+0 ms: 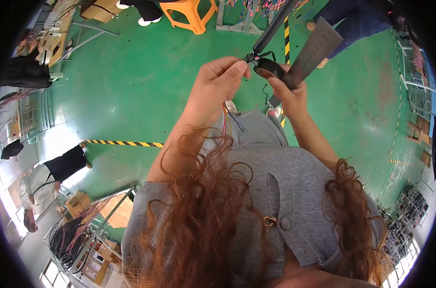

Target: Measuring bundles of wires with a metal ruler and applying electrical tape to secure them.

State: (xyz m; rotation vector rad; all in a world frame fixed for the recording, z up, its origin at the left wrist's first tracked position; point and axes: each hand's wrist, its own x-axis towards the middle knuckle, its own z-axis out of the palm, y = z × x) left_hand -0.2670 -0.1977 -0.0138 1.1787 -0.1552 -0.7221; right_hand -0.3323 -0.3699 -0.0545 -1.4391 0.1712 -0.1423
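My left hand (223, 79) is closed in a pinch on a dark wire bundle (249, 58), just below the end of a long black tube (274, 26). Loose red, yellow and blue wires (227, 119) hang beneath that hand. Close by on the right, my right hand (291, 93) grips a roll of black tape (267, 68), its side toward the wires. A flat grey strip (316, 52) with a row of small marks slants past the right fingers. Whether those fingers also hold the strip, I cannot tell.
An orange stool (191, 13) stands ahead on the green floor (127, 91). Metal racks with wires line both sides. Another person (59, 168) is at the left; others' legs show at the top. A bench with bundled cables (76, 235) stands lower left.
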